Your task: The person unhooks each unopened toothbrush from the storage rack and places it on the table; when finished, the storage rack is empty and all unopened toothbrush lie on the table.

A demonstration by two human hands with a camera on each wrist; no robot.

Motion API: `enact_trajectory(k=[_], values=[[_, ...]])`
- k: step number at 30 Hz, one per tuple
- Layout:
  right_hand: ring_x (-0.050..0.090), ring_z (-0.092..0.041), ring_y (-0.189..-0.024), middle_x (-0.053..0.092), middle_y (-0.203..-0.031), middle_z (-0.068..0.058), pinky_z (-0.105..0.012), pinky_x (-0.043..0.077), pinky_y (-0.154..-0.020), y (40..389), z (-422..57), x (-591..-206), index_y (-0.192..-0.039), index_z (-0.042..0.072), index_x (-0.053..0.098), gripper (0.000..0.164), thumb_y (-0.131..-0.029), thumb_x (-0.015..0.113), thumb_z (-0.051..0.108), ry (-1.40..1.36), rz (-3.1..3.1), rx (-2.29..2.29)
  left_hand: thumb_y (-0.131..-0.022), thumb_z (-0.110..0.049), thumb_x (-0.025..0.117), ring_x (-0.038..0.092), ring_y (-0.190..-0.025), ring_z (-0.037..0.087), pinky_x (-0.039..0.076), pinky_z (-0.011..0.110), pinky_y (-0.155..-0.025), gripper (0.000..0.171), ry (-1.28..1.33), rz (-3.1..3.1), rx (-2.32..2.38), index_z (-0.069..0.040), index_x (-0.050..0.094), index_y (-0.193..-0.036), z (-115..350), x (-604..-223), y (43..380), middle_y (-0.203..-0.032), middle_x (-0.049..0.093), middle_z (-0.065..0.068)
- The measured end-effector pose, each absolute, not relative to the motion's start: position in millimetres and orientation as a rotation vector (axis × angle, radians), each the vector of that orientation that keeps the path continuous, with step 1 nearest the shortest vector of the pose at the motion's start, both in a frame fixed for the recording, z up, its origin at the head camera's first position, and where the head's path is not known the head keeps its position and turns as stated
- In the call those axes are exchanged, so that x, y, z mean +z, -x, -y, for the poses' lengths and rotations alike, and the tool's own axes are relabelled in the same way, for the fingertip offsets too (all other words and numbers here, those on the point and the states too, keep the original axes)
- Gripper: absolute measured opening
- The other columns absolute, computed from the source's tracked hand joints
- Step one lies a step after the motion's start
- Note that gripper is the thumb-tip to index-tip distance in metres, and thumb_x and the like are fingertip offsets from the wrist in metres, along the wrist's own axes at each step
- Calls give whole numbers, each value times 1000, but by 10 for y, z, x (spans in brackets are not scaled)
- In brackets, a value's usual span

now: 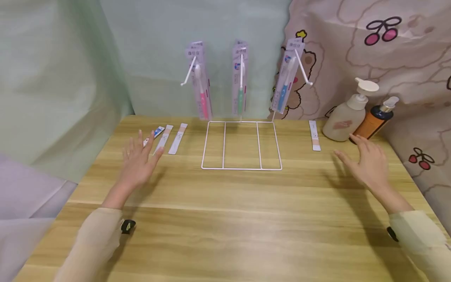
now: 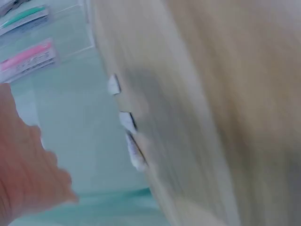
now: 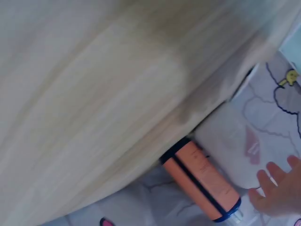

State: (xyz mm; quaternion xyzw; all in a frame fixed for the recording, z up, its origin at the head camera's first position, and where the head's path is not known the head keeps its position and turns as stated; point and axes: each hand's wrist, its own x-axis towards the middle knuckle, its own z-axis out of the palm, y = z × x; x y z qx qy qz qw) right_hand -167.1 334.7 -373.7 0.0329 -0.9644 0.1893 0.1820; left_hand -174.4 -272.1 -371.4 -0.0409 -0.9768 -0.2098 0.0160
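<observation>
Left grip [image 1: 136, 165] hovers near tube [image 1: 157, 132], inside table edge [image 1: 90, 176].

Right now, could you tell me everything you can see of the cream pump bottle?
The cream pump bottle stands upright at the back right of the wooden table. Its rounded, opaque body looks like plastic and bears a pinkish label too small to read. On top sits a pale pump head with a spout pointing left. An orange and black bottle stands close on its right; whether they touch is unclear. The right hand is near, but does not grip it.
</observation>
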Motion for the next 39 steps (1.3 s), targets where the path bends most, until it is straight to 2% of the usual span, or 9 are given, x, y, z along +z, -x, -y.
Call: enact_trajectory(k=[2, 5, 13, 16, 20, 22, 28, 34, 39], values=[[42, -49, -118, 49, -132, -27, -62, 30, -96, 1685, -3299, -3687, -134, 2, 48, 65, -88, 57, 47, -59, 2650, 589, -97, -56, 24, -23, -137, 35, -16, 66, -104, 67, 208, 3028, -777, -29, -9, -149, 2654, -3678, 1791, -153, -20, 2], [48, -46, -109, 56, -121, -26, -59, 35, -88, 1727, -3174, -3611, -127, 0, 55, 56, -90, 58, 41, -49, 2570, 683, -97, -52, 32, -20, -138, 37, -16, 64, -105, 73, 316, 3063, -849, -25, -10, -149, 2525, -3645, 1871, -154, -17, 5], [60, -32, -96, 65, -108, -17, -42, 47, -78, 1954, -2691, -3534, -113, 0, 63, 36, -90, 62, 28, -217, 2428, 866, -96, -50, 38, -24, -136, 39, -17, 61, -107, 76, 544, 3278, -786, -11, 3, -151, 2084, -3637, 2002, -151, -26, 12], [61, -27, -93, 68, -104, -14, -30, 48, -78, 2039, -2517, -3523, -111, 2, 65, 33, -90, 62, 27, -290, 2414, 900, -96, -52, 36, -21, -137, 42, -14, 63, -107, 78, 577, 3337, -748, -9, 2, -151, 1971, -3663, 2048, -152, -24, 14], [62, -22, -85, 69, -99, -11, -17, 44, -70, 2127, -2311, -3469, -109, 4, 66, 32, -90, 62, 29, -359, 2432, 933, -96, -53, 36, -18, -136, 46, -10, 68, -105, 81, 587, 3456, -602, -6, -1, -150, 1863, -3676, 2063, -152, -21, 20], [62, -20, -84, 69, -97, -10, -18, 45, -68, 2164, -2217, -3426, -108, 4, 66, 32, -91, 61, 30, -395, 2458, 955, -95, -54, 37, -17, -136, 47, -8, 70, -104, 82, 585, 3521, -520, -6, -3, -150, 1817, -3673, 2054, -152, -19, 20], [64, -21, -77, 70, -91, -9, -36, 54, -65, 2280, -1904, -3275, -102, 5, 69, 29, -92, 59, 31, -520, 2485, 934, -97, -49, 36, -10, -135, 52, 1, 70, -105, 79, 653, 3654, -436, -3, -1, -149, 1723, -3691, 2034, -153, -12, 22], [63, -19, -65, 71, -78, -7, -31, 50, -53, 2410, -1533, -3127, -95, 6, 71, 25, -91, 60, 28, -651, 2457, 925, -99, -45, 34, -1, -137, 51, 5, 69, -107, 70, 647, 3662, -330, -8, 4, -150, 1714, -3690, 2081, -155, -2, 20], [61, -16, -63, 70, -75, -5, -28, 48, -53, 2510, -1203, -3092, -93, 7, 72, 25, -92, 60, 29, -741, 2450, 962, -99, -41, 37, 3, -136, 52, 11, 70, -105, 67, 653, 3630, -334, -9, 9, -150, 1692, -3701, 2100, -155, 3, 20]])
